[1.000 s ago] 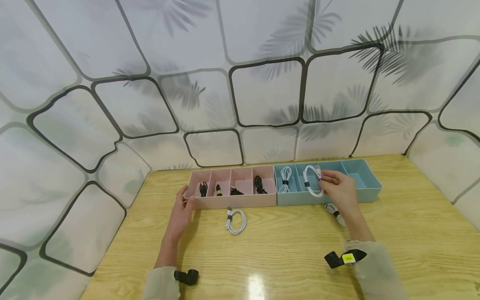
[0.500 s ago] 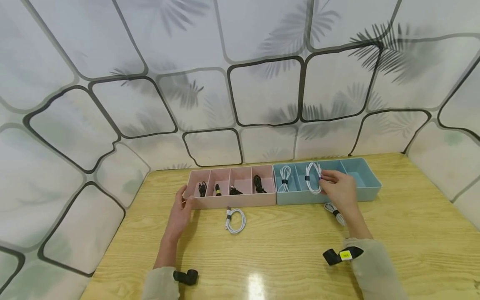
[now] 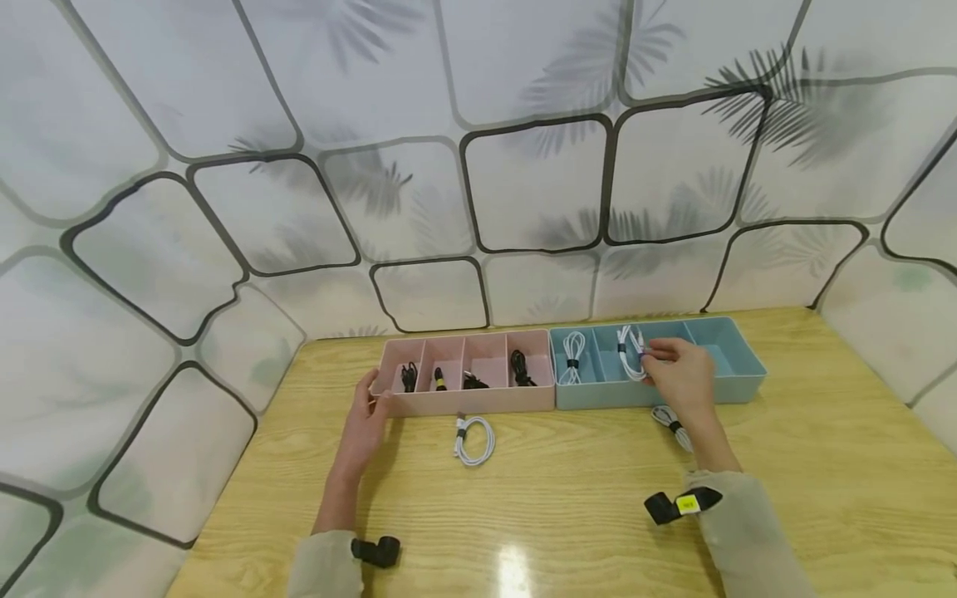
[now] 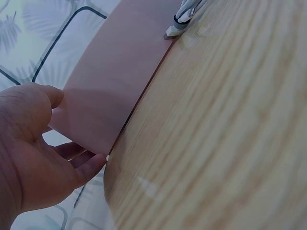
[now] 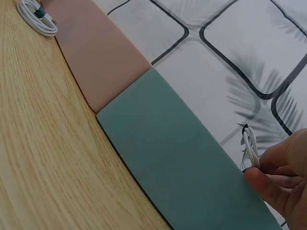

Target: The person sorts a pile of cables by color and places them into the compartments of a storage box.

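A coiled white charging cable (image 3: 630,352) with a black tie is pinched between the thumb and fingers of my right hand (image 3: 682,375), over the teal divided box (image 3: 613,395). The right wrist view shows this cable (image 5: 250,149) just above the box's rim. My left hand (image 3: 362,423) holds the left end of the pink divided box (image 3: 471,404), thumb and fingers about its corner; the left wrist view shows the hand (image 4: 43,151) there. Another coiled white cable (image 3: 572,359) lies in the teal box's leftmost compartment.
Black cables (image 3: 519,368) sit in the pink box's compartments. In front, a coiled white cable (image 3: 474,442) lies on the wooden table (image 3: 568,498). A further white cable (image 3: 673,426) lies by my right wrist. A patterned backdrop (image 3: 531,183) rises behind the boxes.
The cable in my right hand has turned and now hangs narrower and slightly lower at the teal box. My left hand keeps its place on the pink box.
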A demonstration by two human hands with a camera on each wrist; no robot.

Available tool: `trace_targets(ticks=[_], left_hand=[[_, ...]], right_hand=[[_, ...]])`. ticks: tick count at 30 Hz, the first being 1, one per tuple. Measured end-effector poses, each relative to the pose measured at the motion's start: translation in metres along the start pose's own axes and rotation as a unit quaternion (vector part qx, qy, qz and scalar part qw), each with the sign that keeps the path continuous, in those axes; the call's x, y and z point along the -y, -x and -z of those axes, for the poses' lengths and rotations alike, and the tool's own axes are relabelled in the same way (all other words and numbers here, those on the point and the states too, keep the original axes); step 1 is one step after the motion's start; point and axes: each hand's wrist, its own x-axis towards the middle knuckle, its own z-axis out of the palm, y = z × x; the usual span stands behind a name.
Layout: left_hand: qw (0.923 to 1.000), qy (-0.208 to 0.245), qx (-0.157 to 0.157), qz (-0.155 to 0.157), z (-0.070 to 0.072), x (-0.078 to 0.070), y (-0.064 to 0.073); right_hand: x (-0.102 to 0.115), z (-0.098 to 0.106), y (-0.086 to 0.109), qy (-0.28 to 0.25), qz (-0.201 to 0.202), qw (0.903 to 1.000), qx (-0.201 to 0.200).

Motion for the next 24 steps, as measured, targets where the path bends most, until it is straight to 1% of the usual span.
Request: trace_targets(ticks=[5, 9, 15, 22, 24], left_hand=[[1.0, 0.009, 0.002, 0.001, -0.0005, -0.0012, 0.0001], [0.9999, 0.012, 0.003, -0.001, -0.0002, 0.0005, -0.0005], [0.9999, 0.015, 0.004, -0.005, -0.0008, 0.0014, -0.0002], [0.9996, 0.025, 0.007, -0.014, 0.0001, -0.0012, 0.0018], [0.9995, 0.026, 0.007, -0.012, 0.0001, -0.0011, 0.0016]], right_hand=[[0.0047, -0.0016, -0.0025, 0.041, 0.006, 0.9991, -0.001], [0.0055, -0.0033, -0.0044, 0.06, 0.006, 0.9982, 0.003], [0.0076, -0.0039, -0.0053, 0.073, 0.004, 0.9974, -0.002], [0.007, -0.0048, -0.0064, 0.086, 0.009, 0.9962, 0.005], [0.0075, -0.005, -0.0065, 0.085, 0.01, 0.9963, 0.005]])
